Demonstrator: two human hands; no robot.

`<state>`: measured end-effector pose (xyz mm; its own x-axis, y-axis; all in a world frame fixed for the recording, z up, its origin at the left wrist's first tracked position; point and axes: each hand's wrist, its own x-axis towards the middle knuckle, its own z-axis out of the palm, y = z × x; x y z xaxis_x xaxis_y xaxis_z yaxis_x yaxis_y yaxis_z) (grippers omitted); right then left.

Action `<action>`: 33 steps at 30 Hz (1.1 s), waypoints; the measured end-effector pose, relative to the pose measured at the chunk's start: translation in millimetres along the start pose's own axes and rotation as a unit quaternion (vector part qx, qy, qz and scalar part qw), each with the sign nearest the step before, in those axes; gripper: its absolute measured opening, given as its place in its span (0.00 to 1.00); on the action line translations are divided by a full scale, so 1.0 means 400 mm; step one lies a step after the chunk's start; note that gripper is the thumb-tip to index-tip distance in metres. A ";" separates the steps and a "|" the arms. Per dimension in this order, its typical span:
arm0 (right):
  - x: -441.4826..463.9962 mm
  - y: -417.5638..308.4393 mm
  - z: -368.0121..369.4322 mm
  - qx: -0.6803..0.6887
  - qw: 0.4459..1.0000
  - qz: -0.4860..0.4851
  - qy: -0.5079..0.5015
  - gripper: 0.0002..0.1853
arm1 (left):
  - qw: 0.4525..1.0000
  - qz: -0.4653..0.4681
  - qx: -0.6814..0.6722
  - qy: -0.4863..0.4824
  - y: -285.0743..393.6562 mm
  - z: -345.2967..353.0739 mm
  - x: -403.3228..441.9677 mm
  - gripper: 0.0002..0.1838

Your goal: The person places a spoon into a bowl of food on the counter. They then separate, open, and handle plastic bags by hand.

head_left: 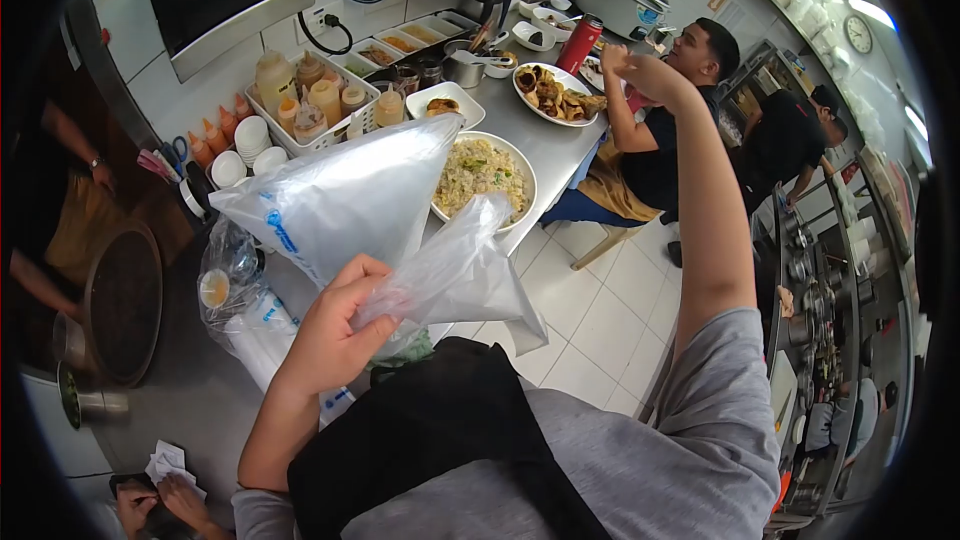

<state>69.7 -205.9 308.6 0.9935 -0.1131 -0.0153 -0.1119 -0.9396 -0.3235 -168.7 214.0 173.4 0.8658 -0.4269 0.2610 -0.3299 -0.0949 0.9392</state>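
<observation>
My left hand (pixel 345 325) is closed, thumb against fingers, on the gathered part of a translucent plastic bag (pixel 455 280). A wide sheet of similar plastic with blue print (pixel 345 195) spreads above it; whether both are one bag I cannot tell. My right hand (pixel 655 78) is raised and bent at the wrist, in front of a seated co-worker; its fingers are mostly hidden. A white bowl of fried rice (pixel 485 175) stands just behind the plastic. Below it, on the counter, lies a roll of printed plastic bags (pixel 262 340).
Sauce bottles fill a white basket (pixel 365 125), with stacked small cups (pixel 252 137) beside it. A plate of browned food (pixel 555 95) and a red bottle (pixel 580 43) stand farther back. The co-worker (pixel 650 140) sits at the counter's far end. Another person's hands (pixel 165 502) hold paper at lower left.
</observation>
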 end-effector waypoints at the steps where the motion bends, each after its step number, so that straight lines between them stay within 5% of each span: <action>1: 0.005 -0.003 0.034 -0.087 0.991 -0.102 -0.013 0.20 | 1.000 0.000 -0.015 0.000 -0.005 -0.001 -0.001 0.12; 2: 0.011 -0.007 0.070 -0.173 0.963 -0.204 -0.026 0.20 | 1.000 0.002 -0.031 0.002 -0.008 -0.002 -0.001 0.12; 4: -0.064 -0.056 0.171 -0.133 0.970 -0.187 0.085 0.22 | 0.999 -0.007 -0.033 -0.003 0.003 -0.006 0.002 0.13; 6: -0.114 -0.088 0.183 -0.094 0.981 -0.166 0.031 0.23 | 0.999 -0.021 -0.035 -0.014 0.005 -0.007 0.004 0.13; 8: 0.011 0.035 0.223 -0.169 0.911 -0.257 0.276 0.23 | 0.999 0.002 -0.018 -0.034 0.005 -0.012 0.002 0.14; 9: 0.182 0.178 0.230 -0.225 0.940 -0.161 0.200 0.25 | 0.999 0.000 -0.014 -0.032 0.009 -0.012 -0.002 0.14; 10: 0.186 0.241 0.174 -0.326 0.914 -0.177 0.163 0.26 | 0.999 -0.010 -0.019 -0.026 0.016 -0.008 -0.004 0.14; 11: 0.024 0.094 0.113 -0.299 0.907 -0.211 0.207 0.22 | 0.999 -0.018 -0.024 -0.020 0.021 -0.007 -0.005 0.15; 12: 0.308 0.387 0.120 -0.317 0.931 -0.103 0.145 0.19 | 1.000 -0.018 -0.019 -0.016 0.022 -0.010 -0.003 0.15; 13: 0.218 0.324 0.072 -0.494 0.845 -0.165 0.118 0.20 | 0.999 -0.012 -0.022 -0.022 0.019 -0.010 -0.001 0.16; 14: 0.260 0.382 0.047 -0.529 0.846 -0.063 0.035 0.19 | 0.999 -0.009 -0.026 -0.031 0.017 -0.009 -0.003 0.16; 15: 0.256 0.375 0.041 -0.527 0.847 -0.065 0.035 0.19 | 0.999 -0.011 -0.024 -0.029 0.018 -0.006 -0.001 0.16; 18: 0.198 0.287 -0.030 -0.733 0.669 -0.027 -0.118 0.21 | 1.000 -0.005 -0.008 -0.029 0.026 -0.009 0.000 0.16; 19: 0.182 0.251 -0.041 -0.730 0.673 -0.033 -0.115 0.21 | 0.999 -0.004 -0.008 -0.031 0.025 -0.010 0.000 0.16; 22: 0.106 0.135 -0.051 -0.451 0.888 -0.086 0.029 0.16 | 1.000 -0.018 -0.009 -0.024 0.018 -0.007 0.001 0.15; 25: -0.056 -0.052 -0.008 -0.052 0.986 -0.134 0.080 0.17 | 1.000 0.011 -0.011 0.002 0.007 -0.014 -0.003 0.15; 26: -0.141 -0.155 0.013 0.116 0.980 -0.149 0.060 0.18 | 1.000 -0.004 -0.026 0.009 0.009 -0.015 -0.003 0.14; 28: -0.299 -0.285 0.102 0.216 0.914 -0.342 0.034 0.27 | 0.999 -0.017 -0.045 0.016 0.018 -0.022 0.010 0.13; 30: -0.388 -0.357 0.169 0.158 0.805 -0.571 0.014 0.24 | 0.999 0.023 -0.036 0.007 0.040 -0.028 0.023 0.11; 33: -0.429 -0.386 0.202 0.114 0.771 -0.622 -0.077 0.20 | 0.997 0.069 0.016 -0.011 0.068 -0.068 0.041 0.12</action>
<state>-81.6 -15.6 284.7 0.3210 0.8859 0.3350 0.9190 -0.2058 -0.3362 -153.5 228.9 209.4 0.8029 -0.4578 0.3817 -0.4573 -0.0626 0.8871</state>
